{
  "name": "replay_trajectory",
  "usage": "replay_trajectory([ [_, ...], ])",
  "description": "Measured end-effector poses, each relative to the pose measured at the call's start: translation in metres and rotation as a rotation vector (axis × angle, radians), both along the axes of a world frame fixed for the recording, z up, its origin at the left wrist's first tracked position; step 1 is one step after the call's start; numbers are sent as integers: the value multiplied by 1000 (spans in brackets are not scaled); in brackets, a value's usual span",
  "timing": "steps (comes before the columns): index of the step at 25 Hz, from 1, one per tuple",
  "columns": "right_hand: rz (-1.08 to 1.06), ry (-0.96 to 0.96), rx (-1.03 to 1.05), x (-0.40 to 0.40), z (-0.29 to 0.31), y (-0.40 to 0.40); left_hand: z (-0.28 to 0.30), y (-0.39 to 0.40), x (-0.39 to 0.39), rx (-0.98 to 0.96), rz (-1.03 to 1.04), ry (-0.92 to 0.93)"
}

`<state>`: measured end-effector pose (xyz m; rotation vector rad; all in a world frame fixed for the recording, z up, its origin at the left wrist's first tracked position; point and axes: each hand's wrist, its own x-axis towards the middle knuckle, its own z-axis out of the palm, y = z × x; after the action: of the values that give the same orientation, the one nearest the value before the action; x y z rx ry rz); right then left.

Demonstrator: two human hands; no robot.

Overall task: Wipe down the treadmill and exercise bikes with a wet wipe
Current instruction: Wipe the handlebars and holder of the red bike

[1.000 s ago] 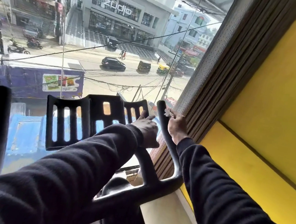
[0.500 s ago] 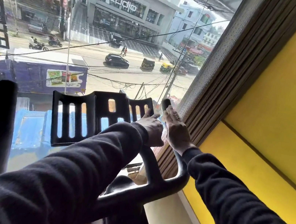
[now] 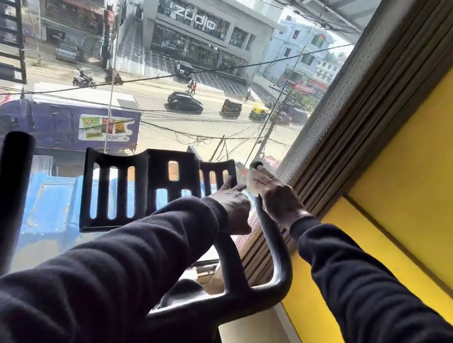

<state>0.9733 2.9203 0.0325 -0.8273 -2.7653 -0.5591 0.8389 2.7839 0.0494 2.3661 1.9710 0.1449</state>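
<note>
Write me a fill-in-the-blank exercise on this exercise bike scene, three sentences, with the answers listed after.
1. The right hand lies on the bike's right ____ bar.
2. The wall to the right of the window is painted ____.
3. The left hand sits beside the black slotted ____ at the middle of the handlebars.

Answers: handlebar; yellow; holder

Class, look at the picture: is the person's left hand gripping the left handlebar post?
No, the left hand is by the right handlebar; the left post stands untouched.
</note>
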Motion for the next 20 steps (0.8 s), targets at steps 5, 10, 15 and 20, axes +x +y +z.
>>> replay_trajectory([
  [5, 150, 54, 89, -10, -6, -7, -1, 3, 0, 5, 2, -12],
  [10, -10, 131, 0, -32, 10, -2, -3, 5, -1, 2, 10, 2],
  [15, 77, 126, 12, -25, 1, 8, -1, 5, 0, -15, 16, 52],
  [20, -58, 474, -130, -54, 14, 6, -6, 10, 1, -11, 30, 112],
])
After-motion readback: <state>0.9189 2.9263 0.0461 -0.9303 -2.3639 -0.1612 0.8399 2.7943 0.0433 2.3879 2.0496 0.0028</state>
